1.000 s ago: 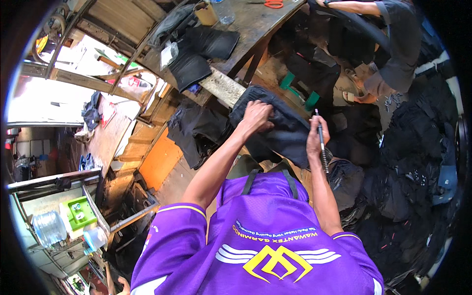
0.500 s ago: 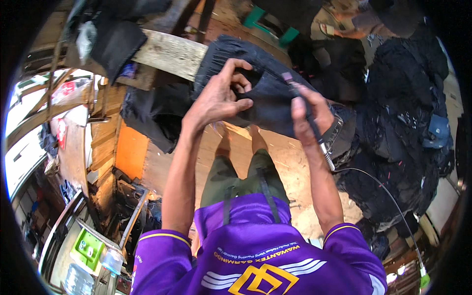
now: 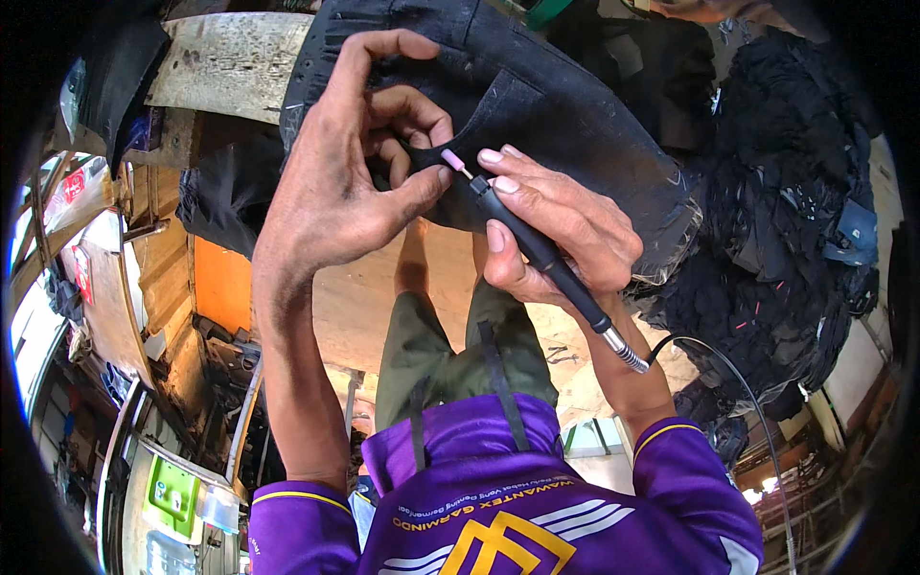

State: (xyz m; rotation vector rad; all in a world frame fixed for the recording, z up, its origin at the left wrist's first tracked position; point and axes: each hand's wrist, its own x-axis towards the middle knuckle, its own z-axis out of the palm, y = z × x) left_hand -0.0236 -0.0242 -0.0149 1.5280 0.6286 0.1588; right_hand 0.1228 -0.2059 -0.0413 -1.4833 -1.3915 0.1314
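A pair of black denim trousers (image 3: 565, 115), its waistband gathered at the left, is draped over the end of a wooden board. My left hand (image 3: 345, 172) is closed on the curved pocket edge, thumb below and fingers curled at the opening. In my right hand (image 3: 565, 220) is a black pen-shaped rotary grinder (image 3: 532, 240), gripped between thumb and fingers. Its pink grinding stone (image 3: 452, 159) is at the pocket edge, close to my left thumb tip; whether it touches the cloth I cannot tell. From its rear spring a thin cable (image 3: 738, 379) curves down right.
The pale wooden board (image 3: 230, 62) juts in from the upper left. A large heap of black garments (image 3: 767, 220) lies at the right. At the lower left, a green tray (image 3: 172, 494) rests on a small stand. An orange panel (image 3: 222, 283) stands behind my left forearm.
The view has come closer to the trousers. My right hand has brought the grinder's tip to the pocket edge beside my left thumb; the left hand stays at the pocket.
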